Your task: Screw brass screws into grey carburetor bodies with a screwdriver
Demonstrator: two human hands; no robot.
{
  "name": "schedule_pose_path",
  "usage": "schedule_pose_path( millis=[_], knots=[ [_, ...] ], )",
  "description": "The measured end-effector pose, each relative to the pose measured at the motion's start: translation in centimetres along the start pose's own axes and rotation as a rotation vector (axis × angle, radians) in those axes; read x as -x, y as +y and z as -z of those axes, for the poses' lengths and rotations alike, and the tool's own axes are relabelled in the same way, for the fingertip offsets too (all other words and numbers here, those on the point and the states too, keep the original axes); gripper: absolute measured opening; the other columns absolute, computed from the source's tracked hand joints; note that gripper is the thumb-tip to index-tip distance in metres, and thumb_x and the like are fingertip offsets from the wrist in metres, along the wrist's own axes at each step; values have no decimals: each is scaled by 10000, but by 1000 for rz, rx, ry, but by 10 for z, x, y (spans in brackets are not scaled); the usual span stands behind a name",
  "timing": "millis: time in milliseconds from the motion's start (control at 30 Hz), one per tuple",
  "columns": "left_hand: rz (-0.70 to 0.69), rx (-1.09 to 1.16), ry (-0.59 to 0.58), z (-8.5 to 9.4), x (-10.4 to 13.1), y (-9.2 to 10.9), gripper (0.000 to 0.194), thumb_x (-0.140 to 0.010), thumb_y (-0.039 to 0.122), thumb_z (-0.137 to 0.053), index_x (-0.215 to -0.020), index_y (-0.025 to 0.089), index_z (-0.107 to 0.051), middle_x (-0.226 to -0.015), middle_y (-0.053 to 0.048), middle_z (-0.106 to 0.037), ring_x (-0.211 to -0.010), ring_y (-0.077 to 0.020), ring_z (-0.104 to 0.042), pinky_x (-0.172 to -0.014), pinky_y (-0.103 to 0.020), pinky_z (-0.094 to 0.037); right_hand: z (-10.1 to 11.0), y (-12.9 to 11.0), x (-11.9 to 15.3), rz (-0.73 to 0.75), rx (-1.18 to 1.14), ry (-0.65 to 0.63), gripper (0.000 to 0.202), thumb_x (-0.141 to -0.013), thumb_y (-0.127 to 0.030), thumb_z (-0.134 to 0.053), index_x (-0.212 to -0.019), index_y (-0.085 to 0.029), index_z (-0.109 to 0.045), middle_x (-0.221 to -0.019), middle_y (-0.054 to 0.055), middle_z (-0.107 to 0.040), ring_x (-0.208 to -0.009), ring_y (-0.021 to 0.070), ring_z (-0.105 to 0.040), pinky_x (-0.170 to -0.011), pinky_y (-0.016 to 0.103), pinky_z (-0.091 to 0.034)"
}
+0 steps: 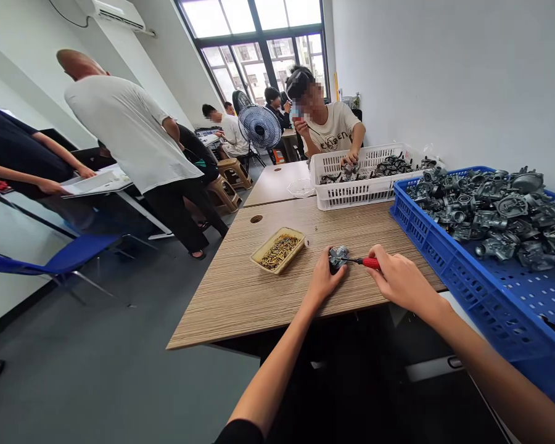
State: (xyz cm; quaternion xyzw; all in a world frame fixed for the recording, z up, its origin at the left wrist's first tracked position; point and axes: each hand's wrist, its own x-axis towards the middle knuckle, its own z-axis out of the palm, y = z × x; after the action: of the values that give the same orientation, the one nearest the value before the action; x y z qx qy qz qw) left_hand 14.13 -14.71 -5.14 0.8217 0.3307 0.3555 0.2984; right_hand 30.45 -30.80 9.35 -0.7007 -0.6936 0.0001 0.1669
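Note:
My left hand point(324, 279) is closed around a small grey metal carburetor body point(338, 255) on the wooden table, near its front edge. In my right hand point(395, 275) is a screwdriver with a red handle point(370, 263); its dark shaft points left and the tip meets the carburetor. Exactly where the tip sits on the part is too small to make out. To the left of my hands stands a cream tray point(255, 261) full of brass-coloured small pieces.
A blue crate point(448, 262) piled with carburetors point(513, 206) stands at the right. Behind the table's middle, a white basket point(351, 196) holds dark metal parts, with a co-worker point(335, 123) reaching into it. A fan point(259, 127) and other people are farther back.

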Motion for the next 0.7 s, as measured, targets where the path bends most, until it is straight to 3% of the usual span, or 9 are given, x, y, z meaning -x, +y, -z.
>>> schedule_pose_path(
  millis=[100, 233, 533, 700],
  knots=[
    [1, 8, 1, 0, 0, 0, 632, -906, 379, -637, -1458, 209, -381, -1352, -134, -609, -1243, -272, -598, -1078, -436, -458, 2, -1, 0, -28, 11, -21, 124, -1047, -320, -451, -1079, -200, -459, -823, 66, -722, -763, 266, -696, -680, 321, -383],
    [-1, 17, -7, 1, 1, 1, 631, -907, 372, -635, -1460, 209, -378, -1353, -129, -607, -1248, -266, -595, -1085, -430, -455, 4, -2, 1, 14, -77, -39, 138, -1020, -250, -463, -1150, -213, -439, -919, 59, -736, -812, 250, -707, -690, 307, -394],
    [-6, 3, -1, 1, 1, 0, 661, -872, 313, -648, -1463, 198, -377, -1336, -135, -618, -1233, -268, -603, -1076, -427, -463, 4, -4, 0, -28, -54, -58, 91, -1039, -284, -452, -1092, -210, -454, -813, 45, -717, -743, 257, -690, -631, 300, -360],
    [-12, 10, 12, 1, 0, 2, 628, -870, 273, -618, -1449, 188, -391, -1321, -137, -621, -1217, -262, -610, -1074, -425, -466, 5, -2, 3, 19, -103, -84, 139, -1034, -242, -445, -1167, -203, -445, -901, 57, -725, -799, 250, -709, -661, 298, -382]
  ],
)
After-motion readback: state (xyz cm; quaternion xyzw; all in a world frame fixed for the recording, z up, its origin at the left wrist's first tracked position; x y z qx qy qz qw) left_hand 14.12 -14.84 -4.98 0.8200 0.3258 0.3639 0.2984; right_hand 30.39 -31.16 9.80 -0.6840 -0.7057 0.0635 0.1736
